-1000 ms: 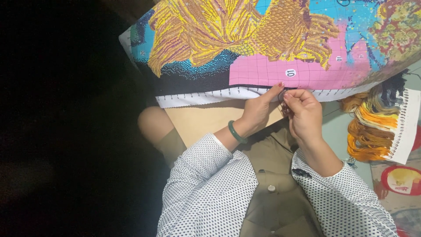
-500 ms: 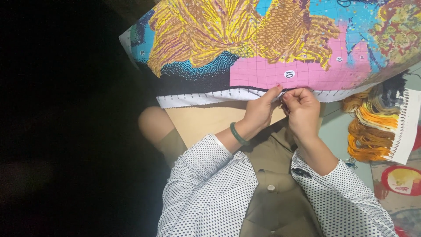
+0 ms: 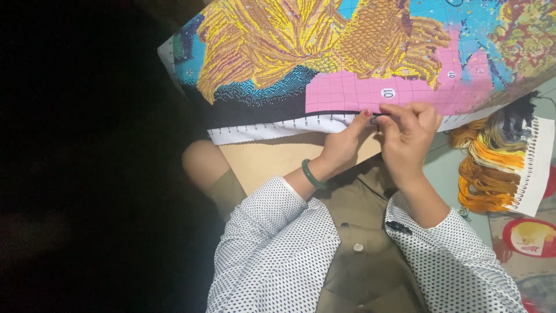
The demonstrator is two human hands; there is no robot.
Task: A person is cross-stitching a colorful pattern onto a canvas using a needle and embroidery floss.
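A large cross-stitch canvas (image 3: 347, 52) with yellow, blue and pink stitched areas lies across my lap. My left hand (image 3: 341, 145), with a green bangle (image 3: 311, 174) on the wrist, pinches the canvas's lower white gridded edge (image 3: 272, 127). My right hand (image 3: 408, 136) is closed beside it, fingertips meeting the left thumb at the edge, apparently pinching a needle or thread too small to make out. Both sleeves are white with dark dots.
A card thread organiser (image 3: 530, 168) holding several orange, yellow and dark floss skeins (image 3: 480, 168) lies to the right. A red and yellow round lid or package (image 3: 530, 237) sits lower right. The left side of the view is dark.
Both hands stay at the canvas edge; the right hand's fingers have shifted slightly at the pinch point. The canvas has not moved.
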